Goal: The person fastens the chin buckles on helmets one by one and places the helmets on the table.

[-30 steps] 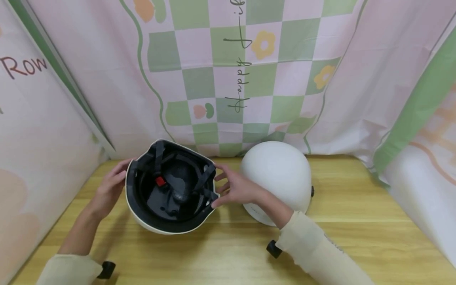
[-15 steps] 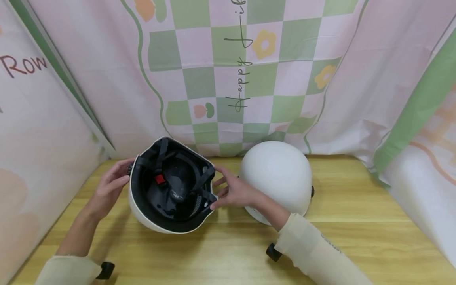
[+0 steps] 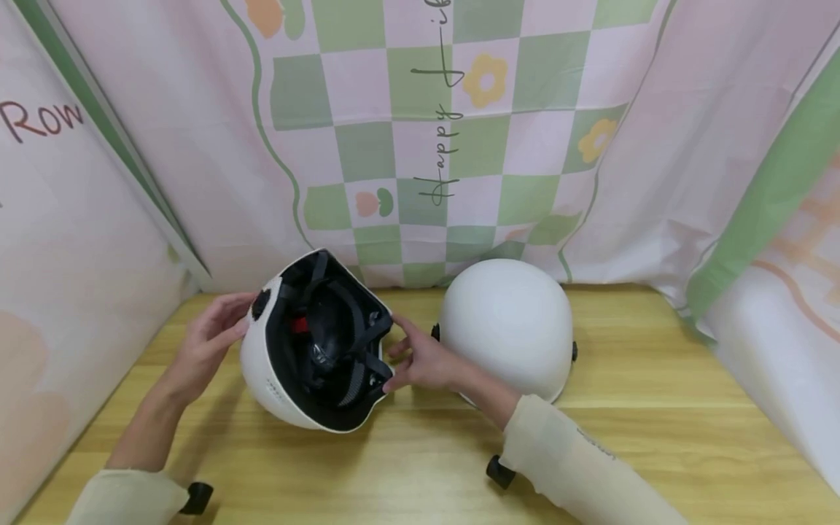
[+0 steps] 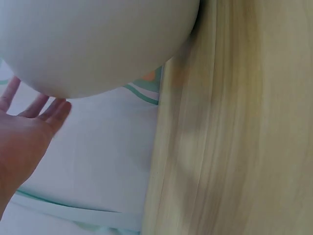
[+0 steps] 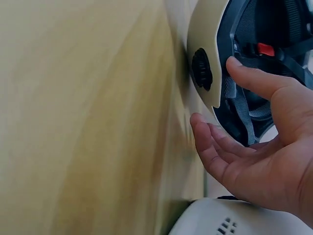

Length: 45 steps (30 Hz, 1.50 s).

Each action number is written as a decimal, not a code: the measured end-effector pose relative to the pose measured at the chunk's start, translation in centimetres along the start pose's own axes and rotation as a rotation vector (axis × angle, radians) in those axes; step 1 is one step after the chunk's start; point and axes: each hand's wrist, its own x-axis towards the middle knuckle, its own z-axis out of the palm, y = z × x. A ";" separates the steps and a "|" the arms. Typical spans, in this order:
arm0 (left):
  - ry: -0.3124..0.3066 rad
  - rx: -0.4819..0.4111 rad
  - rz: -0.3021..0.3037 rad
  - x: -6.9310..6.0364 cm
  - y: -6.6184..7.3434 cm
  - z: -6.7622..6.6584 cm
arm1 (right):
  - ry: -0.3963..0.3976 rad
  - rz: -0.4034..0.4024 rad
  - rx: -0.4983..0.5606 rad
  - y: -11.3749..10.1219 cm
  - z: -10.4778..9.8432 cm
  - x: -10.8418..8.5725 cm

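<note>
A white helmet lies tipped over on the left, its black-lined hollow turned toward the right. A red buckle and black straps show inside. My left hand touches the shell's left side; in the left wrist view its fingers lie fairly straight against the round white shell. My right hand holds the opposite edge. In the right wrist view, its thumb sits at the inner rim while the other fingers curl beneath. A black round knob marks the helmet's side.
A second white helmet stands dome-up just beside my right forearm, close to the back curtain. Both helmets are on a wooden table. Fabric walls rise at the left and right.
The held helmet has turned, bringing its left outer shell and black knob into view, while its hollow faces further right. My right hand has shifted slightly leftward and down.
</note>
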 end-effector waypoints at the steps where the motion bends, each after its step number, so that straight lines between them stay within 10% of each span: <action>1: -0.010 0.016 -0.011 0.0 0.0 0.0 | 0.005 0.009 -0.004 0.1 0.1 0.1; 12: -0.155 0.040 -0.087 0.0 0.1 0.1 | 0.045 0.025 -0.131 0.9 0.6 0.8; 26: -0.139 0.030 -0.050 -0.4 0.0 0.3 | 0.032 0.112 -0.257 -1.0 -0.8 0.9; 35: -0.141 0.026 -0.037 -0.4 -0.1 0.4 | 0.051 -0.093 -0.346 -1.4 -1.0 1.6; 45: -0.125 0.069 -0.034 -0.3 0.0 0.5 | 0.056 0.020 -0.361 -0.9 -0.3 2.0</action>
